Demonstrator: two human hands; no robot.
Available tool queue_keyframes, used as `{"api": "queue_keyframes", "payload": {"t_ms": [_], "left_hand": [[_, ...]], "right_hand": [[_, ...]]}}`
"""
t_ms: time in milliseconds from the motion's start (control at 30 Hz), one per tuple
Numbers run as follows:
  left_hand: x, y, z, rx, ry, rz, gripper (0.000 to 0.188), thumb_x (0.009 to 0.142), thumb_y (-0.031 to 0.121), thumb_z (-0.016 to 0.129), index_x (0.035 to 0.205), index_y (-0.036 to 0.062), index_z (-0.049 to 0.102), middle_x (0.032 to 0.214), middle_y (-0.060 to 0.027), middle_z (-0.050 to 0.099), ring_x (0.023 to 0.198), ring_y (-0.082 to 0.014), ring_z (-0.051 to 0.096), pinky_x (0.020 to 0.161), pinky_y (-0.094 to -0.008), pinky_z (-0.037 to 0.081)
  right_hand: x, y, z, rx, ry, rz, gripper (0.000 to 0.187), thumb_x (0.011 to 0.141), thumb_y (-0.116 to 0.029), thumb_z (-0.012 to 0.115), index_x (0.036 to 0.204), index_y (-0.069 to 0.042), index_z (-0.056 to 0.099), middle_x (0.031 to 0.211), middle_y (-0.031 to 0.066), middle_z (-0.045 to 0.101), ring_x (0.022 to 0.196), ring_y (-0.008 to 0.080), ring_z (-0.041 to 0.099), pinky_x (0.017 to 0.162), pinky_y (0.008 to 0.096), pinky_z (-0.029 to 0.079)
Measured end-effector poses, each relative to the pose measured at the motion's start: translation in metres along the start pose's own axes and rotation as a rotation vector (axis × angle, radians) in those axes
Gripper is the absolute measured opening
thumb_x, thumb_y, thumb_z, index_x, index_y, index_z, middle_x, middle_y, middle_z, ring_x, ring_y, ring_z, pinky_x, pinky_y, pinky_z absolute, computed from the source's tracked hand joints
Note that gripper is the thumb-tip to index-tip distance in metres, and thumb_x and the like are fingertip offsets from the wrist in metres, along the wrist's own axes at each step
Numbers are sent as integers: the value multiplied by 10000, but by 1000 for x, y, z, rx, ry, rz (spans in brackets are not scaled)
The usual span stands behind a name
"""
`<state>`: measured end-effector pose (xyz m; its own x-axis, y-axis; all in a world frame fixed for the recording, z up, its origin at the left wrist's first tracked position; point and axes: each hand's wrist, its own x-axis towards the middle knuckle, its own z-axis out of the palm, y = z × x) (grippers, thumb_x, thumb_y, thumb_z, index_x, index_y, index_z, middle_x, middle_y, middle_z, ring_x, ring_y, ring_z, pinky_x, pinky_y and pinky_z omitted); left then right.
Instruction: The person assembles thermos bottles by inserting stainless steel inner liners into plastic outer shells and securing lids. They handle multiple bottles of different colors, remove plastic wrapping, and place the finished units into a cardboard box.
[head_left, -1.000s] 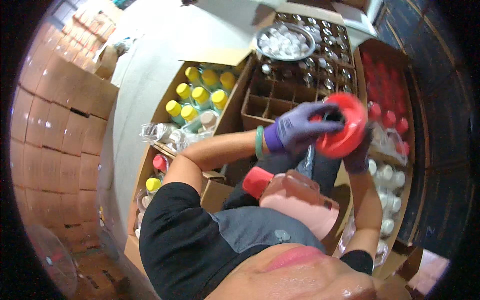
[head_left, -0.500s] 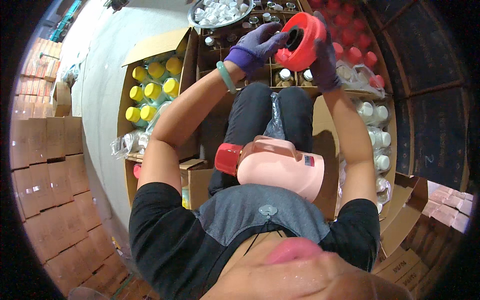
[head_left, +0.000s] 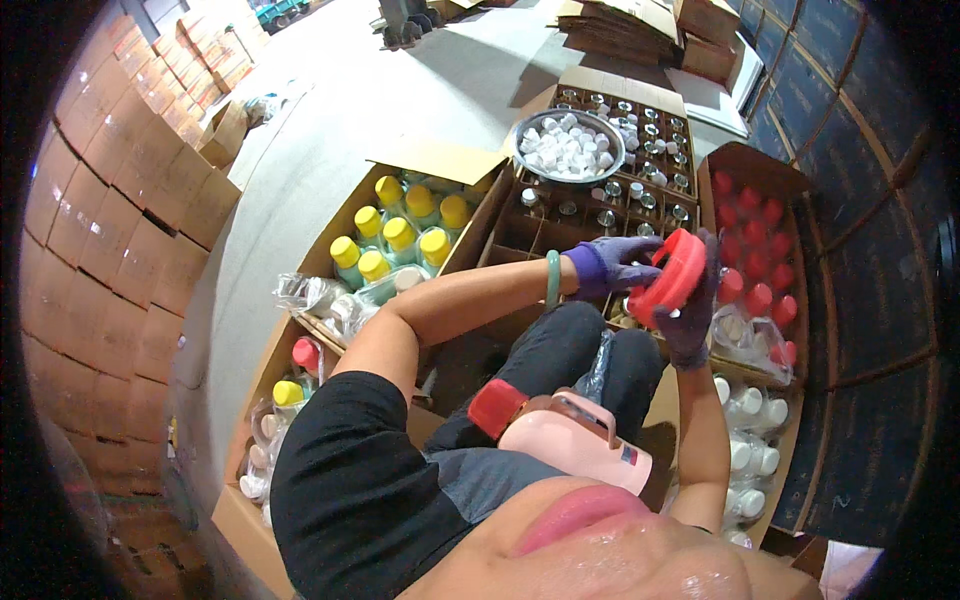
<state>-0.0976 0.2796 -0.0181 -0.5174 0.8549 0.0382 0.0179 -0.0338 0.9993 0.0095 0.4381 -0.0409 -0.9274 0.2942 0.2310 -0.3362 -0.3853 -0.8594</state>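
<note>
My right hand (head_left: 692,325), in a purple-grey glove, grips a round red plastic piece (head_left: 676,272) by its outer side, holding it up above my knees. From the other side, the fingers of my gloved left hand (head_left: 612,264) are bent against the piece's inner face; the fingertips are partly hidden by it. Across my lap lies a pink vacuum jug (head_left: 560,443) on its side, its handle upward and its red lid (head_left: 497,408) toward the left.
A metal bowl of white caps (head_left: 568,147) rests on a divided carton of small bottles. Cartons of yellow-capped bottles (head_left: 398,236), red-capped bottles (head_left: 758,298) and white-capped bottles (head_left: 748,452) surround my legs. Stacked boxes (head_left: 120,270) stand left, dark boxes (head_left: 850,310) right.
My view has swung up and to the left, showing more floor and cartons. The red piece has turned more edge-on, with its black centre no longer visible. Both hands stay on it.
</note>
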Motion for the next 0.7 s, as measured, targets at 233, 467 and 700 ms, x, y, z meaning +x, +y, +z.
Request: {"api": "queue_keyframes", "payload": {"t_ms": [233, 467, 700], "left_hand": [[-19, 27, 23, 991, -40, 763, 664, 718, 132, 724, 1350, 154, 525, 1334, -198, 503, 1173, -395, 524, 1011, -455, 438], [-7, 6, 27, 554, 8, 244, 649, 813, 240, 738, 1396, 102, 490, 1215, -163, 589, 1043, -287, 616, 909, -399, 501], [34, -4, 18, 556, -51, 854, 518, 755, 188, 751, 1246, 122, 598, 1223, -190, 585, 1084, -391, 589, 904, -428, 496]], "right_hand": [[-4, 0, -41, 553, -163, 367, 870, 853, -719, 464, 1387, -34, 411, 1341, 142, 508, 1216, 285, 507, 1045, 444, 414], [-23, -14, -2, -639, -131, -601, 921, 858, -594, 601, 1472, 4, 262, 1452, 161, 385, 1316, 296, 420, 1086, 465, 369], [15, 17, -113, 817, -106, 244, 848, 871, -659, 476, 1422, -23, 381, 1373, 155, 494, 1254, 303, 485, 1068, 464, 376]]}}
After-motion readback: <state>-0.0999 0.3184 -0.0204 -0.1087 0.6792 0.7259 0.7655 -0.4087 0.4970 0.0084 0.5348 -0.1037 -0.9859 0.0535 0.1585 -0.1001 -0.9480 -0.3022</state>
